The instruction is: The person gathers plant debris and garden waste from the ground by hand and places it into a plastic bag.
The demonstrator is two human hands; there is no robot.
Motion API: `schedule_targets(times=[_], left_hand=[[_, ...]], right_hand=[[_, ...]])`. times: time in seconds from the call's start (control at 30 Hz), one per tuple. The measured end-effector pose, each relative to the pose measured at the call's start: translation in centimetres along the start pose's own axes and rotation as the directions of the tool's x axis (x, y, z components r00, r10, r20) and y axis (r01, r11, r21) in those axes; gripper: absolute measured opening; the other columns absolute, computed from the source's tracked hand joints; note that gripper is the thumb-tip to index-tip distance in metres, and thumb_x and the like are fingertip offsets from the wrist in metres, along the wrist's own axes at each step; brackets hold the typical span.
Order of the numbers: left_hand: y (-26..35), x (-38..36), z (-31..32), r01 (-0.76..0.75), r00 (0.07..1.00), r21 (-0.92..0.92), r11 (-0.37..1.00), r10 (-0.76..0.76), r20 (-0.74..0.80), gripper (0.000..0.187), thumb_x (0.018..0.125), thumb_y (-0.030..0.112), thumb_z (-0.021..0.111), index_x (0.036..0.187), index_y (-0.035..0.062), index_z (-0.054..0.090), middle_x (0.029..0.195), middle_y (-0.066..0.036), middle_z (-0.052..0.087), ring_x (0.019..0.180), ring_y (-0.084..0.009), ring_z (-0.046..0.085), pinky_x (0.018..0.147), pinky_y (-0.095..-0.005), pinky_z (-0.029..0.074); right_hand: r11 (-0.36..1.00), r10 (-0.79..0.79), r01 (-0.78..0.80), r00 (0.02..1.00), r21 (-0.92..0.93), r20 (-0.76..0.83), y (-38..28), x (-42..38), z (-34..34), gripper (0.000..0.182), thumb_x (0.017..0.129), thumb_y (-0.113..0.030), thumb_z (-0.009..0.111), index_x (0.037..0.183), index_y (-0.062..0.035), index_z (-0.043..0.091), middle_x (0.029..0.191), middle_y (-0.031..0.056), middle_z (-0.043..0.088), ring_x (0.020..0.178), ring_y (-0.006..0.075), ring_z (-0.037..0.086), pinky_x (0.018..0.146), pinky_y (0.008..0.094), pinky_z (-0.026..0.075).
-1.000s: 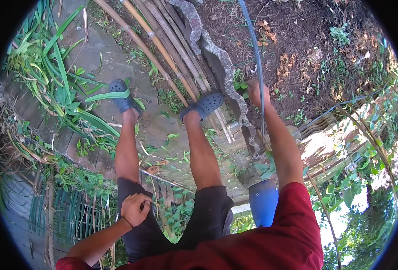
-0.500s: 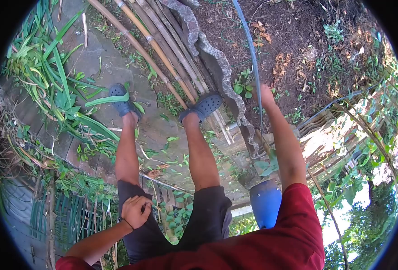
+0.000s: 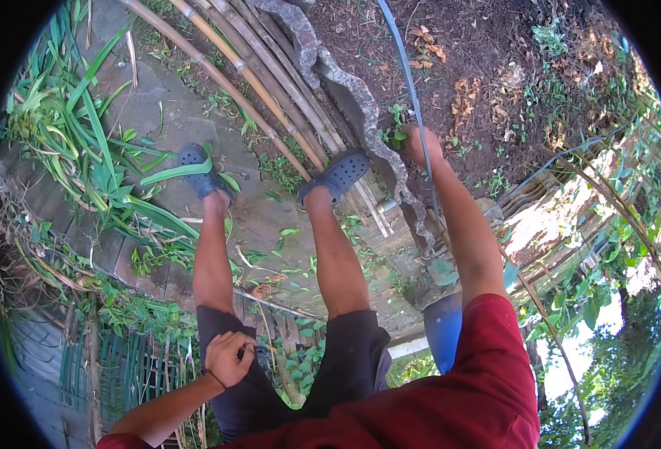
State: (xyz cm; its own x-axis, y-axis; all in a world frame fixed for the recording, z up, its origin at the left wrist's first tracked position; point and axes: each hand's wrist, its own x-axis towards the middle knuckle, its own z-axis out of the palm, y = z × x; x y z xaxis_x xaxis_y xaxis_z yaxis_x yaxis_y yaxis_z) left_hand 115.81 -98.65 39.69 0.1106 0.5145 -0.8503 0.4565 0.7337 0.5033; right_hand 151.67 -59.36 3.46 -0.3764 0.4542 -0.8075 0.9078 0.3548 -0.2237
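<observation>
My right hand point(image 3: 425, 147) reaches over the wavy concrete edging to the dark soil. Its fingers are closed at the stems of a small green leafy plant point(image 3: 395, 135), whose leaves show beside the fingertips. A thin blue-grey strip point(image 3: 406, 75) passes across the hand in this view. My left hand point(image 3: 229, 357) rests on the left leg of my dark shorts point(image 3: 218, 323), near the knee. Its fingers are curled in, and I cannot tell what is inside them. A dark band circles that wrist.
The concrete edging point(image 3: 373, 123) borders the soil bed. Long bamboo poles point(image 3: 244, 71) lie along it, by my shoe point(image 3: 343, 173). Cut long leaves point(image 3: 95, 142) are heaped on the paving at left. A blue container point(image 3: 442, 337) stands beside my right arm, with leafy branches farther right.
My right hand has moved left, past the strip, onto the leafy plant, and its fingers have closed there. The left hand stays on the leg. The view has shifted slightly.
</observation>
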Motion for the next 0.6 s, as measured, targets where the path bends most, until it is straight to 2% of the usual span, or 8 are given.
schedule_targets(times=[0.13, 0.17, 0.23, 0.3, 0.37, 0.47, 0.5, 0.6], left_hand=[[0.1, 0.0, 0.2, 0.009, 1.000, 0.005, 1.000, -0.009, 0.009, 0.005, 0.080, 0.008, 0.063, 0.082, 0.0128, 0.066, 0.071, -0.001, 0.060, 0.067, -0.0221, 0.057, 0.064, -0.0372, 0.040], [0.0, 0.0, 0.2, 0.010, 1.000, 0.008, 1.000, -0.010, 0.007, 0.005, 0.080, 0.008, 0.063, 0.081, 0.0128, 0.066, 0.071, -0.002, 0.060, 0.067, -0.0223, 0.057, 0.064, -0.0372, 0.040], [0.0, -0.1, 0.3, 0.005, 1.000, 0.014, 1.000, -0.005, 0.012, 0.006, 0.080, 0.008, 0.063, 0.081, 0.0129, 0.066, 0.071, -0.002, 0.061, 0.067, -0.0226, 0.057, 0.064, -0.0374, 0.040], [0.1, 0.0, 0.4, 0.002, 1.000, 0.023, 1.000, -0.003, 0.017, 0.006, 0.080, 0.008, 0.063, 0.081, 0.0130, 0.066, 0.072, -0.002, 0.061, 0.067, -0.0229, 0.057, 0.064, -0.0375, 0.040], [0.1, 0.1, 0.3, -0.006, 1.000, 0.030, 1.000, 0.006, 0.016, 0.006, 0.080, 0.008, 0.063, 0.080, 0.0130, 0.066, 0.072, -0.002, 0.062, 0.068, -0.0235, 0.057, 0.063, -0.0379, 0.040], [0.2, 0.1, 0.1, -0.010, 1.000, 0.040, 0.999, 0.008, 0.030, 0.006, 0.080, 0.008, 0.063, 0.080, 0.0130, 0.066, 0.073, -0.002, 0.062, 0.068, -0.0238, 0.057, 0.063, -0.0380, 0.040], [0.3, 0.1, 0.0, -0.008, 0.999, 0.041, 0.999, 0.007, 0.033, 0.006, 0.080, 0.008, 0.063, 0.080, 0.0130, 0.066, 0.073, -0.002, 0.062, 0.068, -0.0238, 0.057, 0.063, -0.0380, 0.040], [0.5, 0.2, -0.2, -0.002, 0.999, 0.052, 0.999, -0.001, 0.048, 0.006, 0.080, 0.008, 0.063, 0.080, 0.0128, 0.066, 0.073, -0.002, 0.062, 0.068, -0.0239, 0.057, 0.063, -0.0380, 0.039]], right_hand=[[0.982, 0.088, -0.038, 0.958, -0.186, 0.272, 2.7, -0.5, -0.5, 0.019, 0.086, -0.021, 0.064, 0.096, -0.0057, 0.069, 0.098, 0.0225, 0.067, 0.096, 0.0418, 0.065, 0.084, 0.0496, 0.053], [0.981, 0.095, -0.044, 0.959, -0.189, 0.268, 5.1, -0.6, 0.7, 0.019, 0.086, -0.021, 0.064, 0.096, -0.0057, 0.069, 0.098, 0.0225, 0.067, 0.096, 0.0418, 0.065, 0.084, 0.0496, 0.053], [0.936, -0.076, 0.161, 0.960, -0.313, 0.268, 10.0, -1.1, 3.2, 0.020, 0.084, -0.013, 0.065, 0.102, -0.0088, 0.071, 0.101, 0.0205, 0.071, 0.098, 0.0375, 0.068, 0.087, 0.0430, 0.057], [0.954, 0.040, 0.040, 0.965, -0.296, 0.258, 6.4, -4.4, -1.6, 0.023, 0.083, -0.015, 0.068, 0.105, -0.0092, 0.072, 0.102, 0.0207, 0.071, 0.098, 0.0381, 0.068, 0.088, 0.0446, 0.055], [0.998, 0.051, -0.054, 0.993, 0.024, 0.110, 9.0, -5.7, -1.8, 0.028, 0.083, -0.020, 0.071, 0.109, -0.0109, 0.073, 0.103, 0.0206, 0.071, 0.097, 0.0389, 0.068, 0.087, 0.0465, 0.054], [0.955, 0.294, -0.275, 0.928, 0.111, -0.228, 10.0, -7.9, -3.3, 0.030, 0.086, -0.020, 0.070, 0.112, -0.0076, 0.071, 0.101, 0.0219, 0.071, 0.099, 0.0379, 0.068, 0.088, 0.0465, 0.053], [0.963, 0.268, -0.260, 0.919, 0.068, -0.289, 12.3, -7.6, -2.9, 0.034, 0.085, -0.020, 0.070, 0.116, -0.0053, 0.066, 0.113, 0.0240, 0.067, 0.103, 0.0390, 0.066, 0.089, 0.0465, 0.053], [0.937, 0.316, -0.349, 0.860, -0.009, -0.401, 12.0, -7.7, -3.3, 0.035, 0.085, -0.019, 0.069, 0.117, -0.0053, 0.061, 0.124, 0.0259, 0.060, 0.106, 0.0406, 0.064, 0.089, 0.0486, 0.054]])
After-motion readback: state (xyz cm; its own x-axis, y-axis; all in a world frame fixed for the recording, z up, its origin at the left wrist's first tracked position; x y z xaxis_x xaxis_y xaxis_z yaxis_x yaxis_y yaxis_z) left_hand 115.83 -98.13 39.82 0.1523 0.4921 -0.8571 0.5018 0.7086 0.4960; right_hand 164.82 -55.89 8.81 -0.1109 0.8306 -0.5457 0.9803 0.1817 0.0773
